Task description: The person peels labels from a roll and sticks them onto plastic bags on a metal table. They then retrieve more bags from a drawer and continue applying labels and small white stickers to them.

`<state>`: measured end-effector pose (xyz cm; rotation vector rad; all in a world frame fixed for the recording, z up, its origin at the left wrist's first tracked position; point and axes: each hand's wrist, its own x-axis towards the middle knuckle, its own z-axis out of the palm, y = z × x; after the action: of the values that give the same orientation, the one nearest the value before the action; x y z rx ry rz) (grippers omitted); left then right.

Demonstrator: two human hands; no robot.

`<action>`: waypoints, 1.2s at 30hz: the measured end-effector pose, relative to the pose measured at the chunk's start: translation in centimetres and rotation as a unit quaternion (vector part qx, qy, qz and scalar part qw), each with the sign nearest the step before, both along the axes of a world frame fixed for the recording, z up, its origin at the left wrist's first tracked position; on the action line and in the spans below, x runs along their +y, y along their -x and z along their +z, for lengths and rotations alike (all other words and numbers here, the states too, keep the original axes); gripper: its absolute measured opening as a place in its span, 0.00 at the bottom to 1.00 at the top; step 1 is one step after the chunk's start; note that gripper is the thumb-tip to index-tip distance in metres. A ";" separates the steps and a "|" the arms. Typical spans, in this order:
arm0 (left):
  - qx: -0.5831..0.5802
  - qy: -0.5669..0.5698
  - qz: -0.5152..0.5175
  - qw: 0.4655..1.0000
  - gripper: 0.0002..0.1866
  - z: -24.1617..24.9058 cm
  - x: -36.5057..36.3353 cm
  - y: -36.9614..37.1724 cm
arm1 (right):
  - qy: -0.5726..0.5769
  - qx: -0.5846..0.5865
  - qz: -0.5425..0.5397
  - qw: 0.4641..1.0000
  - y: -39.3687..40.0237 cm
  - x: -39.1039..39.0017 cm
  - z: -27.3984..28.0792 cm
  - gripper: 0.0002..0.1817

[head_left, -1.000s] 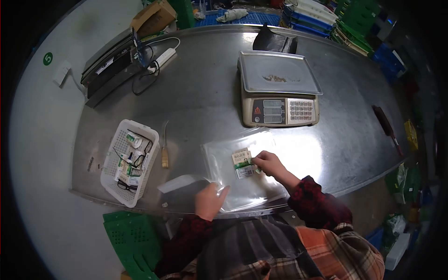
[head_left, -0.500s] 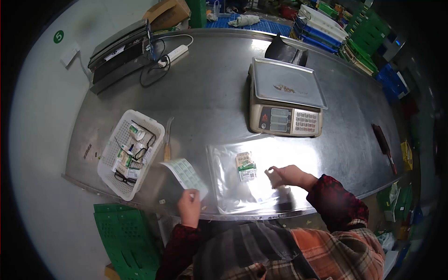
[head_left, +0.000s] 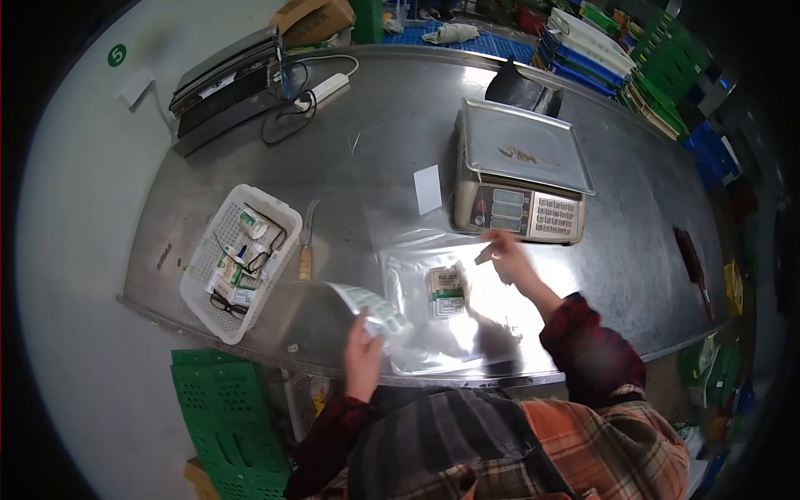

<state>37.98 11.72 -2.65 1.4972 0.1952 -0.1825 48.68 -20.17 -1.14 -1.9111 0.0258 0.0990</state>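
My left hand (head_left: 363, 358) is closed on a sheet of green-and-white labels (head_left: 371, 307) at the table's front edge. My right hand (head_left: 508, 257) is raised just in front of the scale's keypad, slightly blurred, thumb and forefinger apart. Clear plastic bags (head_left: 408, 333) lie flat between my hands. A small printed card packet (head_left: 447, 293), brown, green and white, rests on them. Left of the scale (head_left: 506, 210) there is a blank white card (head_left: 427, 189).
A white basket (head_left: 196, 287) at the left holds glasses and small boxes. Beside it lies a sickle-like knife with a wooden handle (head_left: 305, 262). A power strip (head_left: 327, 90) and black machine (head_left: 229, 96) are at the back left. A dark-bladed tool (head_left: 689, 254) lies far right.
My right hand has moved up toward the scale. A white card now shows left of the scale. My left hand and the label sheet have shifted right, and the whole view has shifted slightly.
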 end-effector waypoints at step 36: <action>-0.164 0.011 0.156 0.974 0.30 7.7 1.8 1.3 | -0.190 0.027 -0.074 0.979 0.5 2.6 0.0 0.19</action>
<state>36.67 13.48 5.08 1.4320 0.1584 0.3130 48.16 -17.55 -1.10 -1.5179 0.1737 0.0518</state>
